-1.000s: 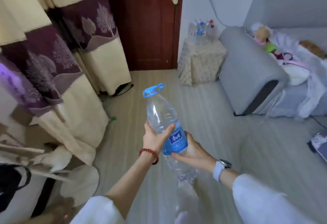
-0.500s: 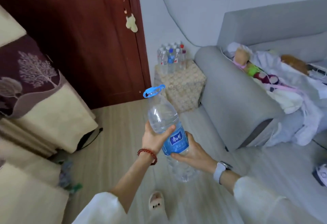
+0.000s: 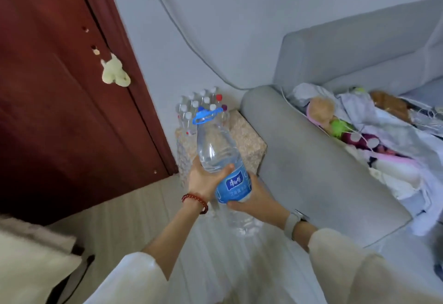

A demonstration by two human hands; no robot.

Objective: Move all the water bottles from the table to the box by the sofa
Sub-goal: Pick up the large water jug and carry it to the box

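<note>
Both hands carry a large water bottle upright above the floor. The left hand has its grip wrapped around the bottle's middle, thumb across the front; the right hand cups the blue label from below. Beyond it, smaller bottles stand in the box touching the sofa arm.

Left hand, right hand grip water bottle; box beside sofa.

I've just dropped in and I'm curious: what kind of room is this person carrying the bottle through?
Most likely a living room in a home. A grey sofa piled with laundry and soft toys stands beside a dark red wooden door, with a box of small water bottles between them.
</note>
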